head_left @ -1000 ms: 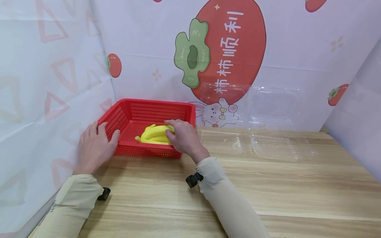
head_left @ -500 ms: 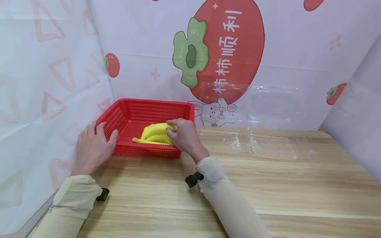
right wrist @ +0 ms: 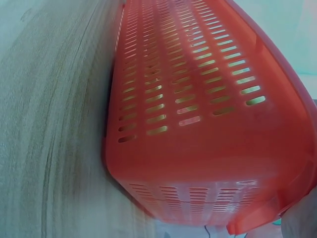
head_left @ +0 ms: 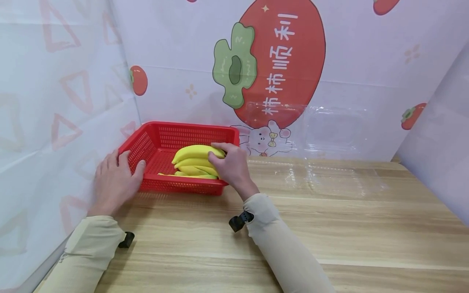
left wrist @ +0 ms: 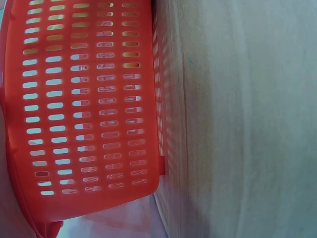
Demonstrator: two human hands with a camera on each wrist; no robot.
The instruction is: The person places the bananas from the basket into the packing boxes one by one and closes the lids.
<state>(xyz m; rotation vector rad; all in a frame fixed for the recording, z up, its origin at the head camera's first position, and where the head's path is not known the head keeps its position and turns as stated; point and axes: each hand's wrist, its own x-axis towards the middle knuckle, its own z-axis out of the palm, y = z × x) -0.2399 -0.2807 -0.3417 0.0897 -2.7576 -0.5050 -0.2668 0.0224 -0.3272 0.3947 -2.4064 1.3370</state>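
A bunch of yellow bananas point(head_left: 196, 152) lies tilted in the right part of a red plastic basket point(head_left: 183, 186), its lower part hidden behind the near wall. My right hand point(head_left: 231, 165) pinches the right end of the bunch between thumb and fingers, over the basket's right rim. At the basket's near left corner, my left hand point(head_left: 117, 181) rests on the rim with relaxed, spread fingers. In the left wrist view the slotted basket wall point(left wrist: 94, 104) shows hints of yellow. The right wrist view has the basket's right corner point(right wrist: 198, 153), with yellow behind the slots.
Clear plastic packaging point(head_left: 337, 162) stands at the back of the wooden table point(head_left: 329, 228), right of the basket. A white printed sheet point(head_left: 176, 40) covers the back, and another pale sheet point(head_left: 55, 122) rises close to the left hand.
My right hand has raised the bananas slightly and shifted right, so more of the bunch shows above the near rim. The left hand and the basket stay in place.
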